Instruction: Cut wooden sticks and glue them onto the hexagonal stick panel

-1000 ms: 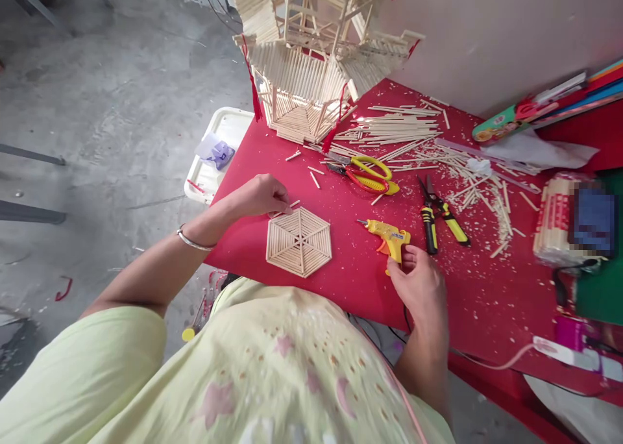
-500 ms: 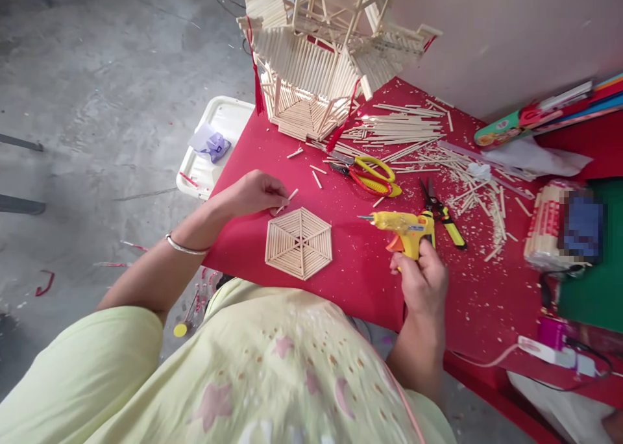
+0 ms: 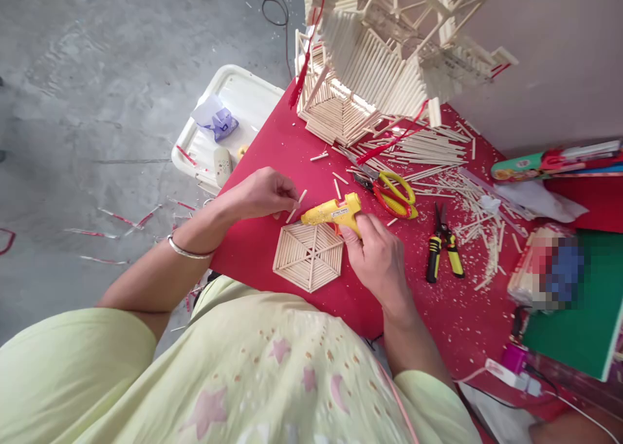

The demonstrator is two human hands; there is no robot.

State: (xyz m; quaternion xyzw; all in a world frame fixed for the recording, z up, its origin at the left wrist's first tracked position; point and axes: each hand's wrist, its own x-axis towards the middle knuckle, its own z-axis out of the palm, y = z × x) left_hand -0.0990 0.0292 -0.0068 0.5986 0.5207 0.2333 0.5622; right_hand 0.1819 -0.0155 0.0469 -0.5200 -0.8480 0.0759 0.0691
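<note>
While the left hand point(image 3: 265, 194) pinches a stick point(image 3: 302, 197), the right hand point(image 3: 379, 256) grips the glue gun point(image 3: 335, 211), hiding some of the hexagon point(image 3: 309, 262) on the worktop point(image 3: 260, 252); cutters point(image 3: 444, 246) lie rightward, the tower point(image 3: 379, 61) cropped above.

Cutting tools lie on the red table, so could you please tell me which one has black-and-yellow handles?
The clippers lying alone, right of the glue gun; the overlapping tools have yellow and red handles.
</note>
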